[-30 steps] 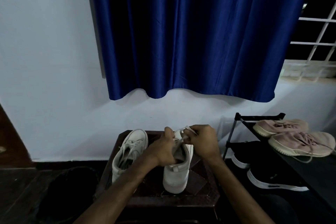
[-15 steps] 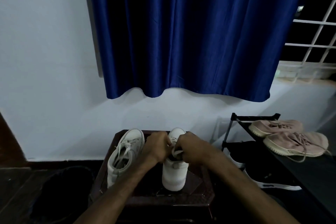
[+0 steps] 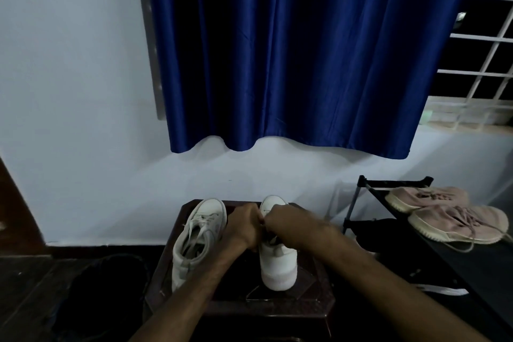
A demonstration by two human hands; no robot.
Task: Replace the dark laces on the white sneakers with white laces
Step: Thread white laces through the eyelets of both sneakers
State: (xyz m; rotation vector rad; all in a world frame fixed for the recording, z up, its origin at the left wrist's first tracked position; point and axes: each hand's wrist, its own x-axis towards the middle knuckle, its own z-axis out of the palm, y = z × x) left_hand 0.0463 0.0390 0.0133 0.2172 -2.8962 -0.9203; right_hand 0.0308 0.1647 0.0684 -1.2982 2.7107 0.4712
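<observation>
Two white sneakers stand on a dark wooden stool (image 3: 311, 300), toes toward the wall. The left sneaker (image 3: 198, 239) is laced with white laces and nobody touches it. Both my hands are over the lacing of the right sneaker (image 3: 278, 266). My left hand (image 3: 242, 226) is curled at its left side, and my right hand (image 3: 288, 223) is curled over its tongue area. A bit of white lace shows between the fingers of the two hands. The eyelets and most of the lace are hidden under my hands.
A black shoe rack (image 3: 394, 183) stands to the right with a pink pair of sneakers (image 3: 444, 211) on top and dark shoes (image 3: 433, 289) below. A dark bag (image 3: 108, 286) lies on the floor to the left. A blue curtain (image 3: 305, 50) hangs above.
My hands dropped from holding the lace ends raised above the right sneaker down onto its lacing. The right sneaker now stands level on the stool.
</observation>
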